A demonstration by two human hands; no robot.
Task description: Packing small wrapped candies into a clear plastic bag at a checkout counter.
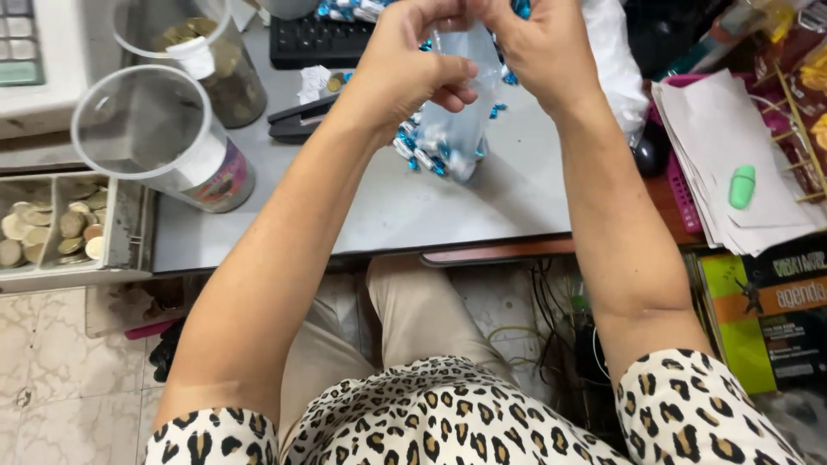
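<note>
Both hands pinch the top of a clear bag (457, 112) above the grey desk (448, 207): the left hand (405, 69) has its fingers (452, 90) curled together onto the bag's upper left edge, and the right hand (538, 52) is closed on the upper right edge. The bag hangs straight down between them, long axis vertical, mouth up at the fingers and its bulging bottom pointing at the desk, full of small blue and white wrapped candies (426, 155). More of them lie loose on the desk just beside the bag. Left of the forearm sit a black stapler (297, 120), two clear plastic jars (164, 138) and a coin tray (69, 228); to the right, a paper stack (732, 164) with a green eraser (742, 186).
</note>
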